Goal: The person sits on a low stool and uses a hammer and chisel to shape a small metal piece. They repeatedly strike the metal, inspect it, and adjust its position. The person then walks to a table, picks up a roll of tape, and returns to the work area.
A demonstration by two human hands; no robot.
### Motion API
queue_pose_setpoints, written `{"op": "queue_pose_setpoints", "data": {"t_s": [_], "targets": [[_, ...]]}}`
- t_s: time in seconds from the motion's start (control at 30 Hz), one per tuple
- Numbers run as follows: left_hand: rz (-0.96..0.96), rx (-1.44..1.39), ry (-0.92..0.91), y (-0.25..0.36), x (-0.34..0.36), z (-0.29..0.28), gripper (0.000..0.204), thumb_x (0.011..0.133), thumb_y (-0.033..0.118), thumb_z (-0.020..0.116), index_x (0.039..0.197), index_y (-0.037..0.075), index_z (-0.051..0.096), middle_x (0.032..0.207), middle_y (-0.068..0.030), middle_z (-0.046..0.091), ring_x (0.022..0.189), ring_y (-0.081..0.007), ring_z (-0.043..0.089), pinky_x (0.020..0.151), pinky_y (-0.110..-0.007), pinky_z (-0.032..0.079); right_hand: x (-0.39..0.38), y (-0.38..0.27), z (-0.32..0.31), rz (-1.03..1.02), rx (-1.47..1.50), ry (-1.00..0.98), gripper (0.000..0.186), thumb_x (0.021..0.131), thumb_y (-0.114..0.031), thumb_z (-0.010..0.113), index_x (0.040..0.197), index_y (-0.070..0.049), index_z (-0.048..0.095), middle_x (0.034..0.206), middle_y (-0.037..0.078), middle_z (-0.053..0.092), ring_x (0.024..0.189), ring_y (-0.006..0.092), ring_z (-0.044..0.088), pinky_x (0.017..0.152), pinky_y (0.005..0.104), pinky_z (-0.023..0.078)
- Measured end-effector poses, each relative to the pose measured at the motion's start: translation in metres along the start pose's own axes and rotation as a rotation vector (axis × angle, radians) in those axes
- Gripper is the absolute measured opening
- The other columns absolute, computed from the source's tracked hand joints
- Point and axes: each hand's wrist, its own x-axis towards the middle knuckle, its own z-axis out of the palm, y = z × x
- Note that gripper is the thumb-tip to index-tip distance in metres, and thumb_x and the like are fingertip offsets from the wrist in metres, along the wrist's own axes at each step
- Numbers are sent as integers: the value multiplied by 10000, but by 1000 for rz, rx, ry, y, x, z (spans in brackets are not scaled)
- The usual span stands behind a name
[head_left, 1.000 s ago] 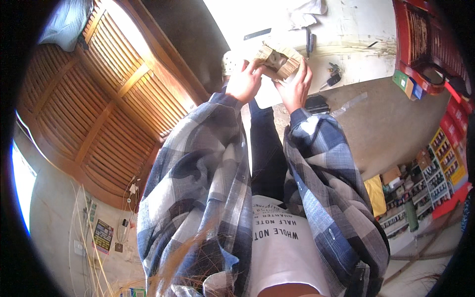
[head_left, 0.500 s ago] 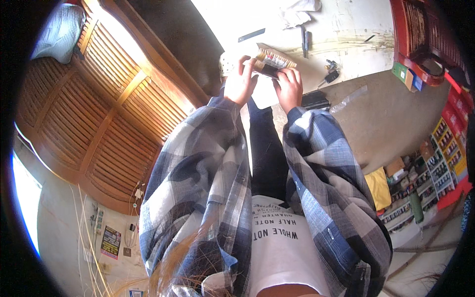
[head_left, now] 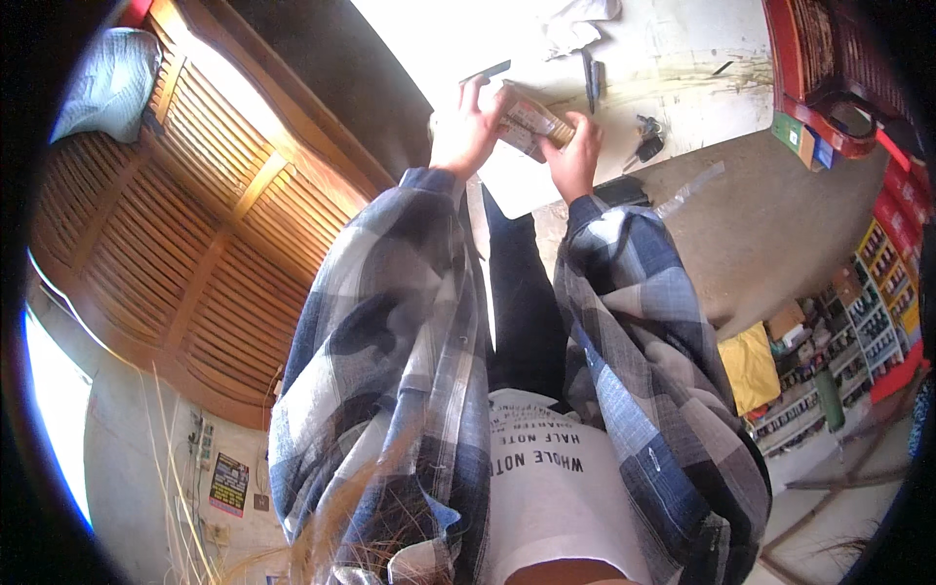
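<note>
A small rectangular package (head_left: 531, 119) with a printed label and a tan end is held up over the white table (head_left: 682, 58). My left hand (head_left: 470, 132) is closed on its left end, with the fingers over the top. At the right end, my right hand (head_left: 575, 154) grips it between thumb and fingers. What lies inside the package is too small to make out. Under and just before it spreads a white surface, partly hidden by my hands.
Beyond my hands lie a thin dark strip (head_left: 486, 70), dark pens (head_left: 593, 80) and a crumpled white tissue (head_left: 580, 24). Keys (head_left: 645, 138) sit to the right, near the table edge. A slatted wooden bench (head_left: 224, 185) flanks my left; a red wooden chair (head_left: 824, 68) stands far right.
The package has turned in my hands, its right end now tilted lower and a different face showing. My left hand has shifted slightly left; both hands still hold it.
</note>
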Motion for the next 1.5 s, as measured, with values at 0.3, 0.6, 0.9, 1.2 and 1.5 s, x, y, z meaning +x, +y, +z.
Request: {"op": "queue_pose_setpoints", "data": {"t_s": [0.3,0.6,0.9,1.2,1.5], "targets": [[425,207,32,-9,15,53,519,708,131,679,1203,64,538,1193,-130,514,1188,-307,438,1090,-450,310,12,17,1,70,366,-160,310,816,-200,685,1037,-23,559,1023,175,541,967,308,527,852,392,427],[-101,175,195,-9,52,-49,700,606,269,826,1203,79,514,1106,-127,552,1106,-311,471,1025,-425,347,74,60,9,237,-147,164,477,710,-281,763,1005,13,530,994,201,549,979,363,510,849,426,424],[-113,193,336,-32,88,-48,844,647,233,760,1351,19,346,1317,-230,393,1255,-376,320,1072,-480,270,78,50,49,316,-276,95,246,800,-188,621,887,30,551,922,217,582,899,363,581,748,440,491],[-141,-545,-40,24,-58,-13,465,821,230,690,1171,-24,519,1029,-187,580,955,-300,533,837,-395,428,-60,-49,-21,722,772,-218,383,866,-280,639,999,75,583,894,153,649,791,204,614,712,324,491],[-458,-1308,-684,99,-170,-71,287,973,203,460,1179,21,542,929,-35,604,802,-86,560,652,-216,447,-210,-120,-90,568,974,-34,317,874,-156,601,1120,36,546,990,149,635,915,184,611,796,307,489]]}}
